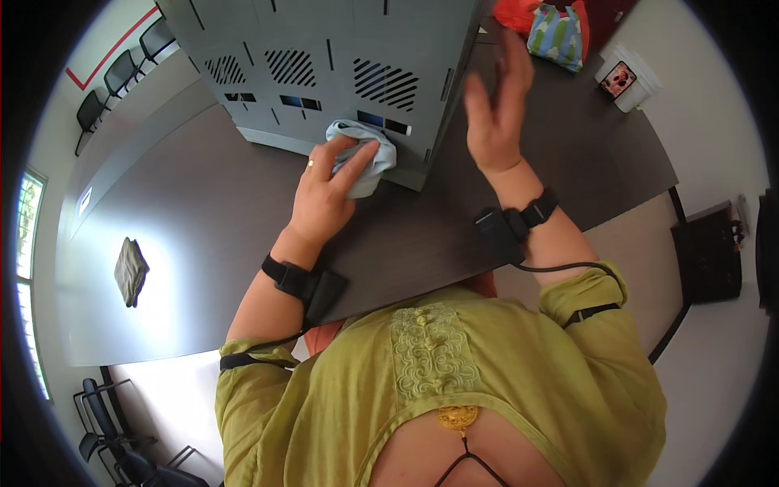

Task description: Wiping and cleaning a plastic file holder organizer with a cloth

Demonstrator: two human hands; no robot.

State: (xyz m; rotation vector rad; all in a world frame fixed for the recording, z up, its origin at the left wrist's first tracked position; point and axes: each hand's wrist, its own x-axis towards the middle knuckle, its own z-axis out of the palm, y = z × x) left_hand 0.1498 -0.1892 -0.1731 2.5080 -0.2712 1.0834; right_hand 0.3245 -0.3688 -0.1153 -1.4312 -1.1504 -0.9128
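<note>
A grey slotted cabinet or casing (pixel 341 36) with diagonal vent slots and small rectangular openings stands on the dark table (pixel 389 243) before me. My left hand (pixel 325 192) presses a crumpled light blue-grey cloth (pixel 371 161) against the casing's lower front, by one of the openings. Its fingers are bent over the cloth, and one wears a gold ring. My right hand (pixel 499 115) is raised beside the casing's right edge with nothing in it, thumb apart from the fingers; its fingertips are blurred. Both wrists carry black straps with small devices.
A folded grey-green cloth (pixel 131 272) lies on the table at the left. At the far right are a striped bag (pixel 558 38), a red plastic bag (pixel 516 13) and a white container (pixel 639 79) with a phone (pixel 618 80) against it. Black chairs (pixel 125 73) stand at the left.
</note>
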